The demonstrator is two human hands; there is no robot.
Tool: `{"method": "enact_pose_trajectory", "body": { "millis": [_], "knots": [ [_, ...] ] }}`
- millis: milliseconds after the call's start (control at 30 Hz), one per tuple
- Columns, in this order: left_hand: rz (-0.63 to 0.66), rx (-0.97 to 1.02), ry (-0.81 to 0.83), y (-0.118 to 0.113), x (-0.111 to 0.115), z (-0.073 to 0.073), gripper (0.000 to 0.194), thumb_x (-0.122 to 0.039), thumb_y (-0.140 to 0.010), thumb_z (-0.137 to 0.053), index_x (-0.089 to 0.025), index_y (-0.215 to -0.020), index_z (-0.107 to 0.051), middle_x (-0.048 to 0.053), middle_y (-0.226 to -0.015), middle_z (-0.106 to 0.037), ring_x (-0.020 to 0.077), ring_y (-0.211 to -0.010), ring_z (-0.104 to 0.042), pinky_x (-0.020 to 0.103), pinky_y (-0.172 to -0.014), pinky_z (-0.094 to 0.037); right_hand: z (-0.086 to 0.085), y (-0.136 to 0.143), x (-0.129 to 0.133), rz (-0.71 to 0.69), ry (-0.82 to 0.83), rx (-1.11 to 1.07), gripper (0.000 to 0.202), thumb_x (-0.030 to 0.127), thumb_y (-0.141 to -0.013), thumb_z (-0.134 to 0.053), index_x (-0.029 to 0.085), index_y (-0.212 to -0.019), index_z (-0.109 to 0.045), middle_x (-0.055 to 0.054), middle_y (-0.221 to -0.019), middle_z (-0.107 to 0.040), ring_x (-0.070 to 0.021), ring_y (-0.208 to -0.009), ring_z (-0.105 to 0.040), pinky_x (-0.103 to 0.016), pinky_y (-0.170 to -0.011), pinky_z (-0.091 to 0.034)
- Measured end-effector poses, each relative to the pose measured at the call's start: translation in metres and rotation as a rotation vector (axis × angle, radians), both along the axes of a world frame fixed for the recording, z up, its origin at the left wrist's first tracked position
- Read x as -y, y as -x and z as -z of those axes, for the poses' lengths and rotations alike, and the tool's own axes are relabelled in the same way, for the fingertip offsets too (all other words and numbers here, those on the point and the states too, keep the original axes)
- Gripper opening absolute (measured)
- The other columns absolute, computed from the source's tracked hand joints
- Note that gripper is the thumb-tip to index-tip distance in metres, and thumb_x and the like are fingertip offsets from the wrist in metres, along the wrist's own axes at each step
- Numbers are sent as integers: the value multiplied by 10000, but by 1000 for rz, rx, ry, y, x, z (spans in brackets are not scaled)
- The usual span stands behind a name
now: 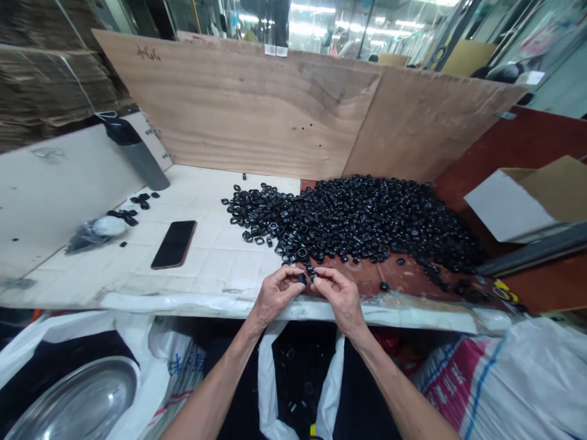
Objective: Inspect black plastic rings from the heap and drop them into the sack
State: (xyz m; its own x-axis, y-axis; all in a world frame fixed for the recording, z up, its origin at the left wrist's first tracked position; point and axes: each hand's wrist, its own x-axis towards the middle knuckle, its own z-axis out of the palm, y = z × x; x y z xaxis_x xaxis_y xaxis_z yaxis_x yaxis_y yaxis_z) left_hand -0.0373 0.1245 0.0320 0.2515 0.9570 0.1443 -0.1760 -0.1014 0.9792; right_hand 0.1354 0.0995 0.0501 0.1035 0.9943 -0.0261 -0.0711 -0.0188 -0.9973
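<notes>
A large pile of small black ring-like parts (367, 214) spreads over the middle and right of the worktable (220, 269). At the near edge of the pile, my left hand (277, 293) pinches a small black part (301, 278) between thumb and fingertips. Close beside it on the right, my right hand (339, 296) holds another black part (312, 275) in its fingertips. The two parts are very near each other; whether they touch is unclear. Below, between my forearms, an open white bag (268, 379) has dark parts inside.
A phone (174, 244), a grey bottle (142, 162) and a plastic bag (96, 232) are on the left. Wooden boards (257, 110) wall the back. An open box (509, 205) stands right. Sacks (536, 373) and a metal bowl (82, 403) are below the table's edge.
</notes>
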Motion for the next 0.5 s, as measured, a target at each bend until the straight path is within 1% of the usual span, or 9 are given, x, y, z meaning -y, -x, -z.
{"method": "enact_pose_trajectory", "body": {
  "millis": [133,200,267,333,400,467,500],
  "knots": [
    [-48,19,-45,-1,-1,1,235,-288,-780,-747,-167,-976,-704,77,-1057,-657,203,-966,-667,329,-852,-575,12,4,-7,-67,-55,17,287,354,-803,-733,176,-1013,-650,-26,-806,-706,-180,-738,-716,-317,-756,-582],
    [-40,28,-21,-1,0,2,238,-285,-782,-745,-172,-988,-704,72,-1054,-652,200,-943,-673,338,-846,-584,18,5,-7,-83,-116,63,245,333,-814,-716,184,-997,-653,-42,-868,-707,-174,-747,-703,-309,-747,-582],
    [-25,41,0,-2,0,4,239,-277,-792,-737,-176,-1004,-697,70,-1055,-652,196,-921,-679,349,-855,-583,21,5,-8,-78,-188,159,214,307,-839,-685,192,-1018,-658,-54,-932,-701,-167,-752,-685,-299,-735,-577],
    [-10,44,0,-2,0,6,238,-268,-802,-729,-177,-1017,-690,70,-1052,-655,198,-924,-680,354,-868,-578,21,5,-8,-72,-251,298,198,283,-869,-649,198,-1048,-664,-63,-965,-695,-174,-790,-677,-301,-751,-568],
    [-10,32,-14,-2,0,8,229,-267,-813,-719,-179,-1022,-688,72,-1049,-656,204,-939,-678,354,-867,-579,18,5,-8,-70,-296,434,170,275,-901,-608,197,-1035,-676,-69,-958,-691,-179,-800,-674,-296,-748,-557],
    [-28,-8,-54,-1,0,11,214,-263,-818,-712,-185,-1017,-691,75,-1039,-660,218,-964,-672,359,-860,-581,14,6,-8,-74,-310,526,156,288,-925,-575,191,-982,-683,-61,-905,-684,-164,-726,-662,-270,-687,-545],
    [-38,-37,-84,0,-1,12,202,-259,-821,-708,-191,-1011,-694,76,-1034,-666,227,-979,-667,367,-864,-578,13,6,-8,-74,-308,569,167,301,-937,-559,188,-964,-679,-48,-842,-675,-152,-663,-644,-256,-641,-530]
  ]
}}
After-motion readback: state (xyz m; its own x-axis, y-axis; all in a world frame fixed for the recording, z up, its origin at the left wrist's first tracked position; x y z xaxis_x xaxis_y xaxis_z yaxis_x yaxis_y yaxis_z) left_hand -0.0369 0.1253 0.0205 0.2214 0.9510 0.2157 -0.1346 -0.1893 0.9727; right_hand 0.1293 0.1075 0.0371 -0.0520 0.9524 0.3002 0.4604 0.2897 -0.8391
